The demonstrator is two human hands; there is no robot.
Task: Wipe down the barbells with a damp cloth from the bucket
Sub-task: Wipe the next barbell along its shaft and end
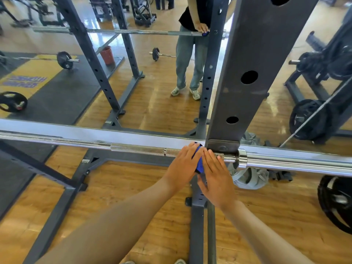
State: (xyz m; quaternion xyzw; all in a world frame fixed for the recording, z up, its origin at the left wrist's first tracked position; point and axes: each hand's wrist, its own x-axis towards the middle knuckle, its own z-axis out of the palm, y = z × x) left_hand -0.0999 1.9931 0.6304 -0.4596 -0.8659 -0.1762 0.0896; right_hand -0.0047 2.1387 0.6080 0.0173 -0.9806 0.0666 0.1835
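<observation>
Blue cloth (198, 161) sits wrapped on the barbell (137, 149) beside the rack upright (247, 77); your left hand (182, 164) curls around it, your right hand (216, 178) lies flat with straight fingers against it. Wooden floor (133, 183) lies below.

The barbell (144, 148) is bright polished metal; its shaft has a rough knurled part, and its sleeve (297, 161) is smooth and glossy like chrome. The cloth (199, 161) is soft blue fabric, matt. The rack upright (253, 69) is dark grey painted steel with a dull finish. The floor (133, 189) is glossy wood. The weight plate (335, 202) looks like matt black rubber.
</observation>
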